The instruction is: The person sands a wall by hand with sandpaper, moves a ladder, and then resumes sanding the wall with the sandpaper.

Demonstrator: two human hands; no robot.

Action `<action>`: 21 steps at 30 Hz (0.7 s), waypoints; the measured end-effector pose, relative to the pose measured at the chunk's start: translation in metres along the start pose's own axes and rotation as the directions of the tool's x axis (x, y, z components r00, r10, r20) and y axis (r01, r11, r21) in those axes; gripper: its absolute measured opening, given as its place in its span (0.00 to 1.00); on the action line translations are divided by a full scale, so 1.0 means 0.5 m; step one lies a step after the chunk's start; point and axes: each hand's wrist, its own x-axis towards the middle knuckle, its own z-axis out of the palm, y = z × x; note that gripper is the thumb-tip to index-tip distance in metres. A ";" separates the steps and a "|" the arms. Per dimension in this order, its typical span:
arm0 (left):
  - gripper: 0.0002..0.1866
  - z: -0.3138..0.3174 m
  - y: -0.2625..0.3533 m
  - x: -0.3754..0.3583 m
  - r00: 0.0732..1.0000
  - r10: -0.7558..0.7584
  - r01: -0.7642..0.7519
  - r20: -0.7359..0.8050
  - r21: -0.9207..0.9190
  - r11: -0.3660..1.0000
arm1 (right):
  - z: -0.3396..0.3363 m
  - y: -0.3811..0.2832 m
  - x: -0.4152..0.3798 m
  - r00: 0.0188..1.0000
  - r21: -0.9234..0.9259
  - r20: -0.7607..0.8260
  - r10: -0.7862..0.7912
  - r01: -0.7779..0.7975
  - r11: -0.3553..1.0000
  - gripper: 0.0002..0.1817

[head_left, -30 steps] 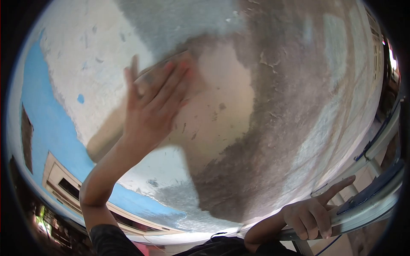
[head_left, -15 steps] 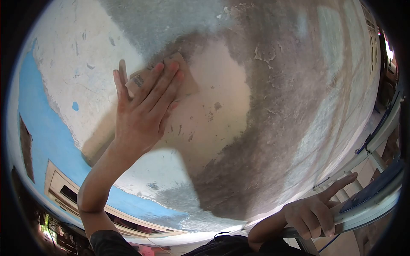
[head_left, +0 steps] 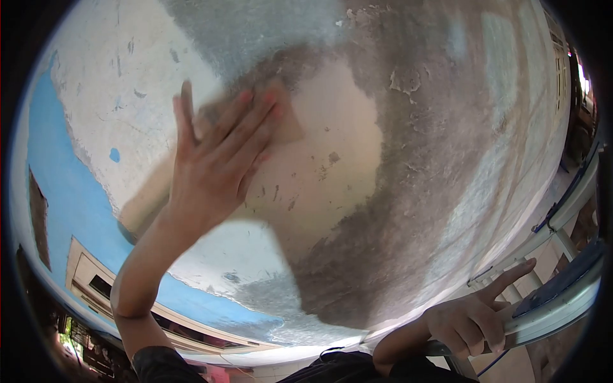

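Note:
My left hand point(head_left: 214, 166) is raised against the patchy wall point(head_left: 338, 153), its back towards me. Under its fingers a brown sheet, apparently sandpaper point(head_left: 290, 124), is pressed flat on the wall; one edge shows between the spread outer fingers. The hand and the sheet are slightly blurred. At the lower right, my right hand point(head_left: 469, 322) has its fingers curled over a pale metal rail point(head_left: 549, 322), with one finger stretched out towards the upper right.
Blue paint point(head_left: 70, 159) covers the wall's left side. A cream-framed opening point(head_left: 86, 271) lies at lower left. Bare grey plaster with peeling flakes point(head_left: 405, 83) spreads right of centre. More metal rails point(head_left: 565, 242) and a dark blue pad point(head_left: 562, 281) stand at the right.
My left hand's fingers and the sheet have shifted slightly to the right across the wall. The right hand stays on the rail.

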 end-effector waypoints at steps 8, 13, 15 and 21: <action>0.22 0.009 -0.002 0.063 0.989 -0.007 0.006 -0.148 -0.006 1.000 | 0.004 -0.008 0.001 0.999 -0.021 -0.022 0.048 -0.049 0.999 0.42; 0.23 0.005 -0.002 -0.031 0.999 -0.027 0.028 -0.020 0.016 0.999 | 0.002 0.007 0.009 1.000 0.018 0.016 0.005 -0.006 1.000 0.42; 0.24 0.005 -0.017 0.009 0.999 0.015 -0.014 -0.044 0.016 1.000 | 0.002 0.014 0.013 1.000 0.064 0.005 0.007 -0.007 0.998 0.41; 0.23 0.000 -0.015 0.086 0.990 0.050 -0.055 -0.134 -0.031 0.998 | 0.000 0.007 0.013 1.000 0.007 0.001 0.002 -0.002 1.000 0.41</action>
